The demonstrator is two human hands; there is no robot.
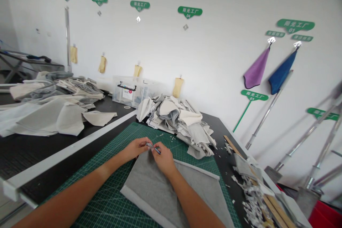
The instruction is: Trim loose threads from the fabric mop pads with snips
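Observation:
A grey felt-like cloth piece [171,196] with a white hem lies on the green cutting mat [114,199] in front of me. Both hands meet at its far corner. My left hand [137,147] pinches the corner's edge with closed fingers. My right hand [163,157] is closed on a small metal tool [154,148], seemingly thread snips, held at the same corner. The fingertips of the two hands nearly touch.
A heap of grey and white cloth pieces [179,121] sits beyond the mat. More cloth piles [53,107] cover the left table. A clear plastic box [130,91] stands by the wall. Cloth scraps [251,192] and a wooden ruler [267,199] lie right. Metal poles [315,131] lean against the wall.

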